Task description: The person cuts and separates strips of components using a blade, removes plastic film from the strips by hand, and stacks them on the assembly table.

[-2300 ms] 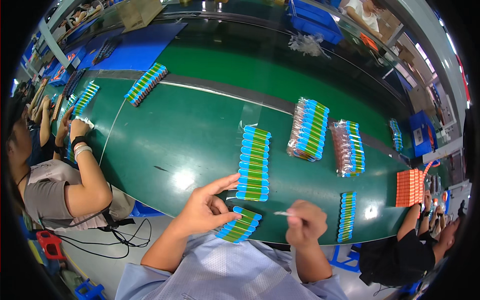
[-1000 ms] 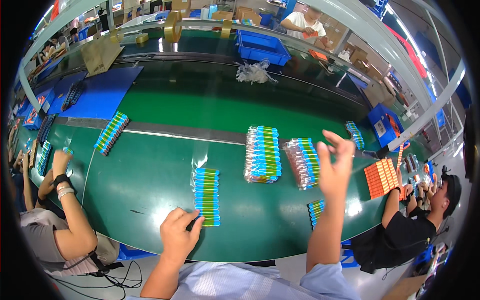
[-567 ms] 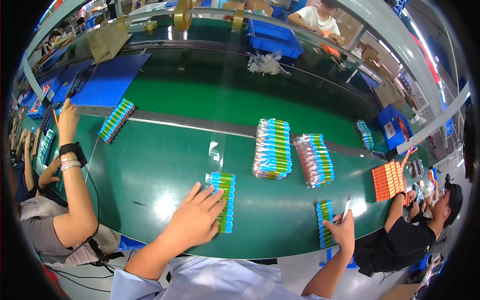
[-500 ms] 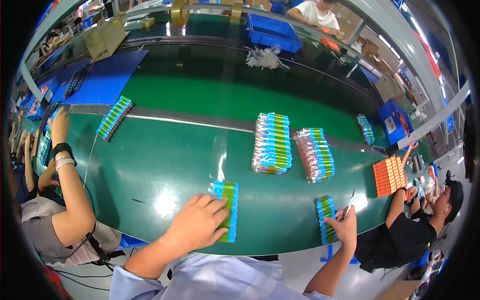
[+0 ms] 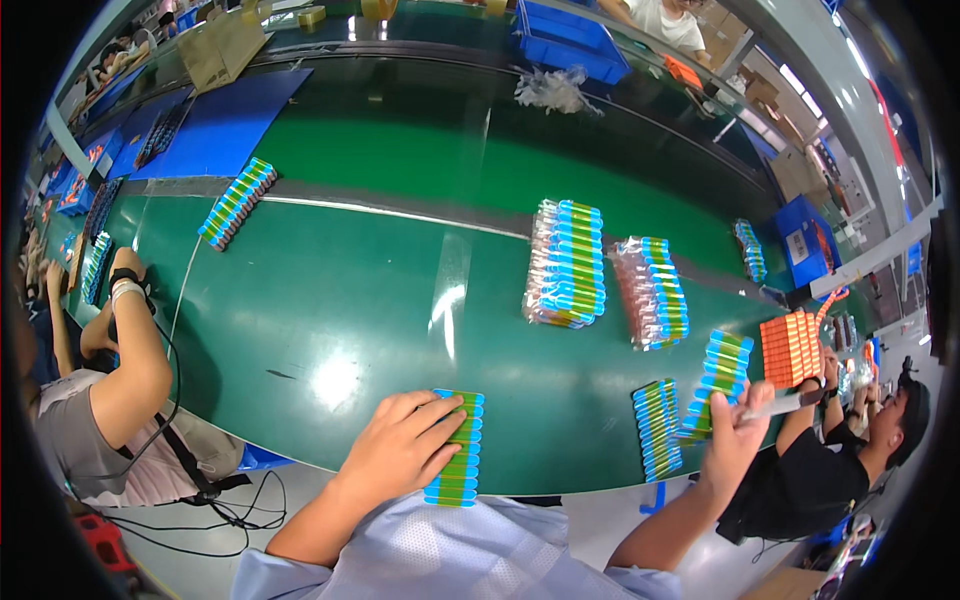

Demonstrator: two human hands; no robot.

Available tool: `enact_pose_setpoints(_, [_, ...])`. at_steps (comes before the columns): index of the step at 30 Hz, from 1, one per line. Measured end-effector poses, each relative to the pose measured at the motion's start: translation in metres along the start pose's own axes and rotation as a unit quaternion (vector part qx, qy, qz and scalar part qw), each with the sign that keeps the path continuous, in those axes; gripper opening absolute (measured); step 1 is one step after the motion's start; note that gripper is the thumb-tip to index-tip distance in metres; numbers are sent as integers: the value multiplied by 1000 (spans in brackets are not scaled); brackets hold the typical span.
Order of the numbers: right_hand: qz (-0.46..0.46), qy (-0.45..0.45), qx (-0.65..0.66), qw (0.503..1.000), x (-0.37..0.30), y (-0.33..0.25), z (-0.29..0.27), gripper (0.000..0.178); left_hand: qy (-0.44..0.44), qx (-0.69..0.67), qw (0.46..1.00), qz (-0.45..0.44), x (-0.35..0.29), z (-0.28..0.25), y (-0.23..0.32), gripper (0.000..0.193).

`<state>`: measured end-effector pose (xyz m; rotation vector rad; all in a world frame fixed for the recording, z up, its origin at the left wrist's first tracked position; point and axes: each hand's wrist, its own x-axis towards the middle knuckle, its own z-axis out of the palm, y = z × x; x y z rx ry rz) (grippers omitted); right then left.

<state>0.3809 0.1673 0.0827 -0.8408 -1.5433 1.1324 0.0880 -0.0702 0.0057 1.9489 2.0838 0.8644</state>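
My left hand [image 5: 405,440] lies over a blue-and-green battery pack [image 5: 458,475], a row of slim cells side by side, at the table's near edge. Its fingers reach across the top and the thumb is low on the pack. At the right, my right hand [image 5: 738,440] is closed on another such battery pack [image 5: 722,365], lifted and tilted. The same hand has a thin silver tool [image 5: 785,405], blurred by motion, pointing right. Just left of it a further battery pack [image 5: 657,430] rests on the green table [image 5: 330,310].
Two stacks of packs, a taller stack [image 5: 567,265] and a lower stack [image 5: 652,292], stand ahead. A single pack [image 5: 237,203] lies far left. Orange blocks [image 5: 790,350] sit by a co-worker [image 5: 835,450] at right. Another person's arm [image 5: 140,350] is at left. Beyond are clear plastic [image 5: 555,90] and a blue tray [image 5: 570,42].
My right hand has raised a battery pack up and to the right, uncovering the one left lying there. The silver tool has swung rightward. My left hand stays on its pack.
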Motion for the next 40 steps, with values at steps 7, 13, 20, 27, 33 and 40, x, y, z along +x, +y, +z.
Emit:
enact_pose_setpoints(7, [100,-163,206,960,-45,46,189,31,20,-27,999,18,2,-5,-3,37])
enact_pose_setpoints(13, [36,-128,141,981,-58,88,228,26,46,-18,998,28,-10,-1,-4,36])
enact_pose_setpoints(20, [13,-131,131,983,-62,92,235,27,33,-22,999,37,-10,-4,-4,36])
enact_pose_setpoints(27, [-9,-163,81,983,-63,98,235,31,26,-16,999,36,-9,-1,-3,36])
enact_pose_setpoints(33, [23,-151,175,973,-67,94,233,34,-6,-7,999,31,-5,-8,0,36])
enact_pose_setpoints(40, [55,-216,222,949,-56,54,215,40,-44,-23,999,17,-23,-12,1,36])
